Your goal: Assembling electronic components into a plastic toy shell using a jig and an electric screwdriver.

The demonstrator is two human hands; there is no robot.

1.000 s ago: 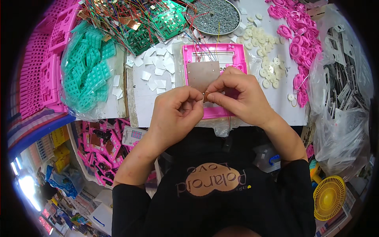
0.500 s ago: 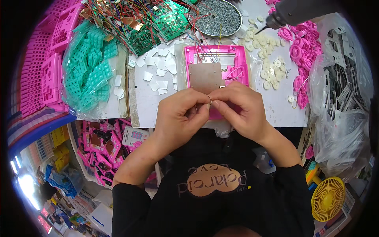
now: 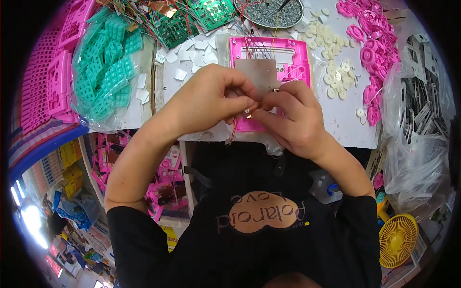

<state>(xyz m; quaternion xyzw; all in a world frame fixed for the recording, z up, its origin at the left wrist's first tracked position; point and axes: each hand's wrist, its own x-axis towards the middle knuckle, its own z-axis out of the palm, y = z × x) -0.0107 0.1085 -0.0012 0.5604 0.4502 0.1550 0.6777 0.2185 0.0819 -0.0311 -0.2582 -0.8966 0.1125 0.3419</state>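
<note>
My left hand (image 3: 211, 98) is closed in a pinch, its fingertips meeting those of my right hand (image 3: 300, 117). Thin red wires (image 3: 234, 128) hang from beneath my left fingers, with a small end piece at the bottom. Between the fingertips, by my right thumb, shows a small copper-coloured metal piece (image 3: 249, 114); the fingers partly cover it. Just beyond them a plain brown circuit board (image 3: 257, 74) lies over an open pink plastic casing (image 3: 301, 53). Several coloured wires run from the board's far edge. My hands hide the casing's near part.
Green circuit boards (image 3: 211, 13) and a bowl of small screws (image 3: 261, 19) are at the back, a dark tool tip (image 3: 283, 6) above. White squares (image 3: 180, 74) and cream discs (image 3: 331, 79) flank the casing. Teal keypads (image 3: 105, 81) sit left; pink parts (image 3: 370, 55) and bagged metal strips (image 3: 418, 91) right.
My left forearm has swung outward and the left hand has turned across the near side of the board. Red wires now hang below it. The view has shifted slightly.
</note>
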